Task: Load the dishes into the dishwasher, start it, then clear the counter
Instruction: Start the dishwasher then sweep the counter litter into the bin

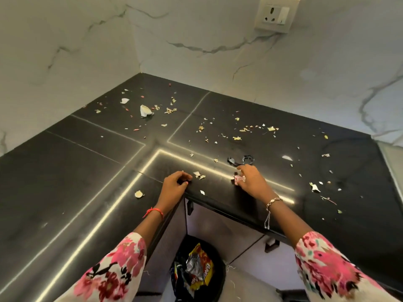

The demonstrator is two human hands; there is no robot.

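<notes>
My right hand (250, 180) pinches a pink wrapper (239, 178) on the black counter (87, 171); the waste bin (220, 277) sits below, to its left. My left hand (175, 182) curls at the corner edge; whether it holds anything, I cannot tell.

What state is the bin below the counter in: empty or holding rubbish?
Holding rubbish: crumpled snack wrappers lie inside the black-lined bin.
</notes>
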